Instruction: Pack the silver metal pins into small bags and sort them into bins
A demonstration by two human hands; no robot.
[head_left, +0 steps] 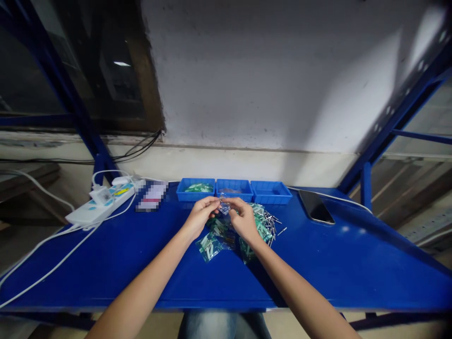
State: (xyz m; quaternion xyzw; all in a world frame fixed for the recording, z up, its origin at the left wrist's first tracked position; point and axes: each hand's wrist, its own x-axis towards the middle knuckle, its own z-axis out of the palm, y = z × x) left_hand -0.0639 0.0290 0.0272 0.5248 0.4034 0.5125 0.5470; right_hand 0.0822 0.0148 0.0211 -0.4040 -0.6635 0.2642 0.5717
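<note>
A small clear plastic bag (224, 208) with thin metallic pieces in it is held up between my two hands. My left hand (202, 214) pinches its left edge with thumb and fingertips. On its other side my right hand (243, 219) grips it, fingers closed. Beneath them lies a pile of small bags (209, 246) with green edging and pale strips inside. Loose metal pins (273, 223) are heaped to the right of my right hand, partly mixed with green-edged bags. My hands cover part of the pile.
Three blue bins stand in a row at the back: the left bin (178, 194) has green bags, the middle bin (248, 195) some contents, the right bin (271, 199) none visible. A phone (316, 206) lies right; a power strip (88, 213) with white cables sits left.
</note>
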